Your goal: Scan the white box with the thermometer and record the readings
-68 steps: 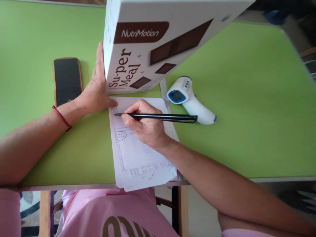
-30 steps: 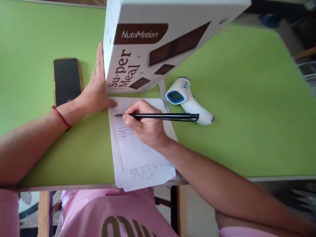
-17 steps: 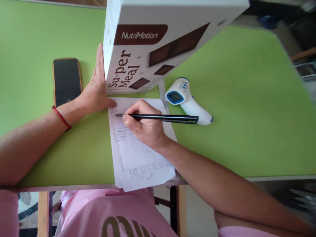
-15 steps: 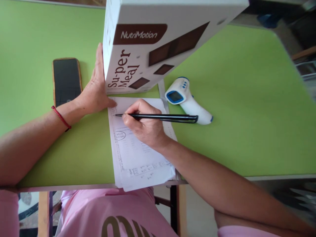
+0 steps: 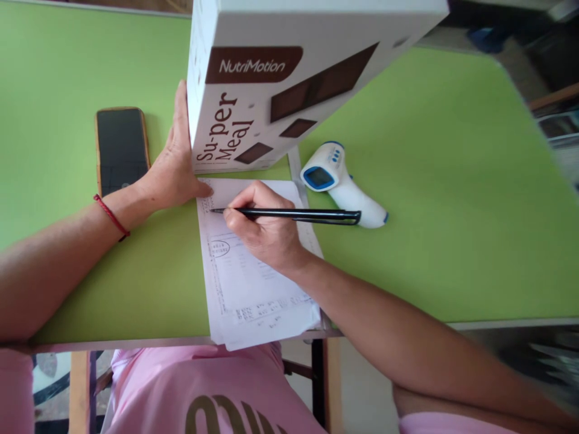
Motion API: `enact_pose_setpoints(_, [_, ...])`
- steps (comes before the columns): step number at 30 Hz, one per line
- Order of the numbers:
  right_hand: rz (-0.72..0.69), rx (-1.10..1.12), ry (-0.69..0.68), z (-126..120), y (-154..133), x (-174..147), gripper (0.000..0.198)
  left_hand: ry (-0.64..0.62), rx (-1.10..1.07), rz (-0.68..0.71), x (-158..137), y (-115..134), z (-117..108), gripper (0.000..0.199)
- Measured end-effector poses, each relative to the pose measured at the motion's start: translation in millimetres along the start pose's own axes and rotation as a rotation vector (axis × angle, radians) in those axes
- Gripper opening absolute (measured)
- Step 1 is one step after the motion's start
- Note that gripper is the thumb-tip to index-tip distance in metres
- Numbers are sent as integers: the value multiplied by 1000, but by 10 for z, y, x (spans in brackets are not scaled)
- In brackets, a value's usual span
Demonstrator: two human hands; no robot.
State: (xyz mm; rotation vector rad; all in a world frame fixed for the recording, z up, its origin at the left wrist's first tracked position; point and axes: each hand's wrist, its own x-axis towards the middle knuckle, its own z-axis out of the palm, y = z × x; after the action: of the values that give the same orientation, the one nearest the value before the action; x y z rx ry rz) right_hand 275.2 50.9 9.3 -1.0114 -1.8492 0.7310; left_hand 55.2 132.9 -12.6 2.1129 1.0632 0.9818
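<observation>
On green table (image 5: 452,211), paper sheets (image 5: 253,295) lie at near edge, slightly overhanging. Right hand (image 5: 266,232): thumb and fingers clamped on black pen (image 5: 312,216), tip at upper left of top sheet. Left hand (image 5: 169,166): thumb spread apart from fingers, thumb on sheets' upper left corner, fingers against left side of white box (image 5: 253,99) standing just beyond sheets. Phone (image 5: 122,144) left of left hand; white-and-blue thermometer (image 5: 341,184) right of sheets.
</observation>
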Motion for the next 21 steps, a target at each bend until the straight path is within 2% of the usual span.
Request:
enact_pose_setpoints(5, [-14, -16, 7, 0, 0, -3, 20, 4, -4, -9, -3, -5, 5, 159])
enact_pose_setpoints(10, [-24, -17, 110, 12, 32, -15, 19, 7, -2, -4, -9, -25, 6, 159])
enact_pose_setpoints(21, [-35, -43, 95, 7, 32, -14, 22, 21, 6, 6, 10, -33, 13, 158])
